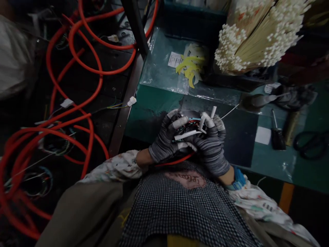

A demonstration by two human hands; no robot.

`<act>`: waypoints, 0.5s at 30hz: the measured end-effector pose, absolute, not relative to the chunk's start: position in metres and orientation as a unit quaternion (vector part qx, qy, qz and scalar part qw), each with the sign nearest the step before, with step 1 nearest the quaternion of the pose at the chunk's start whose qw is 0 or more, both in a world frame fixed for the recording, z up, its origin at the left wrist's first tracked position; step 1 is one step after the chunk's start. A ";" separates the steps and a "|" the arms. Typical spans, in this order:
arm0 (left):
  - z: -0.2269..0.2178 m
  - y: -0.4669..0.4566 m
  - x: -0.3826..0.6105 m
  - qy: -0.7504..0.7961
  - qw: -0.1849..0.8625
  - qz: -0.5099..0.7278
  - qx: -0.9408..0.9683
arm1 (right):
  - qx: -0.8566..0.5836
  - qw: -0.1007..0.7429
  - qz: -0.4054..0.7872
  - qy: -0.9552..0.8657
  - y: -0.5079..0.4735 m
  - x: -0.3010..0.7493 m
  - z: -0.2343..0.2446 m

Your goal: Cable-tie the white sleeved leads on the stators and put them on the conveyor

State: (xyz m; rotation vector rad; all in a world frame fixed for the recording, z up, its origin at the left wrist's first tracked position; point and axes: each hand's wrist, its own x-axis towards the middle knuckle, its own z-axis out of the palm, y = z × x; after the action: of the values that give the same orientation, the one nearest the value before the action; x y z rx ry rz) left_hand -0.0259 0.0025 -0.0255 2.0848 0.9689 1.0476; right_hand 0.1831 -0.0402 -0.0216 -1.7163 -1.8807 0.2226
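Head view: both my hands are closed on a small wire bunch (191, 128), thin coloured wires with white sleeves, held just above a dark mat (243, 144) near the bench's (151, 118) front edge. My left hand (164, 137) and right hand (211, 147) wear grey striped knit gloves, some fingers taped white. A red wire (177, 160) runs from under my hands toward my lap, and a thin white wire (230, 113) leads away past my right hand. Toward the far edge lies a clear plastic bag (164, 61) of yellow pieces (190, 70). At the back right corner sits a sheaf of white-tipped rods (257, 32). Scissors (309, 144) lie at the right edge. Off the left edge, orange-red cable (86, 60) loops lie in coils.
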 end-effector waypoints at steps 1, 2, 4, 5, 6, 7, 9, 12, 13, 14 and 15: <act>-0.027 0.002 -0.023 0.371 0.301 0.390 0.787 | -0.630 0.270 0.084 -0.724 -0.039 0.190 -0.020; -0.025 0.002 -0.020 0.377 0.304 0.379 0.789 | -0.612 0.254 0.091 -0.743 -0.038 0.199 -0.019; -0.019 0.004 -0.014 0.386 0.314 0.352 0.793 | -0.576 0.251 0.112 -0.770 -0.034 0.217 -0.017; -0.014 0.006 -0.011 0.390 0.319 0.338 0.795 | -0.562 0.263 0.125 -0.774 -0.032 0.225 -0.016; -0.009 0.009 -0.008 0.389 0.323 0.326 0.799 | -0.552 0.277 0.140 -0.774 -0.030 0.232 -0.016; -0.005 0.011 -0.006 0.389 0.325 0.312 0.803 | -0.543 0.287 0.157 -0.773 -0.028 0.237 -0.017; 0.000 0.015 -0.003 0.398 0.324 0.286 0.810 | -0.527 0.290 0.189 -0.776 -0.023 0.243 -0.018; 0.001 0.018 0.000 0.401 0.325 0.264 0.814 | -0.501 0.289 0.204 -0.790 -0.017 0.246 -0.021; 0.001 0.018 0.001 0.398 0.329 0.266 0.814 | -0.487 0.293 0.202 -0.797 -0.016 0.247 -0.022; 0.000 0.018 0.002 0.391 0.331 0.271 0.815 | -0.472 0.301 0.196 -0.805 -0.015 0.247 -0.023; 0.000 0.018 0.003 0.386 0.332 0.275 0.815 | -0.458 0.309 0.186 -0.813 -0.014 0.247 -0.025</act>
State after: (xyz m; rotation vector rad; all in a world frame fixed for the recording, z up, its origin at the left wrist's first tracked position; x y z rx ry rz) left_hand 0.0027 0.0176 0.0003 2.1304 1.0082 0.7177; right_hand 0.2470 -0.0143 -0.0247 -1.2102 -2.1478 0.4920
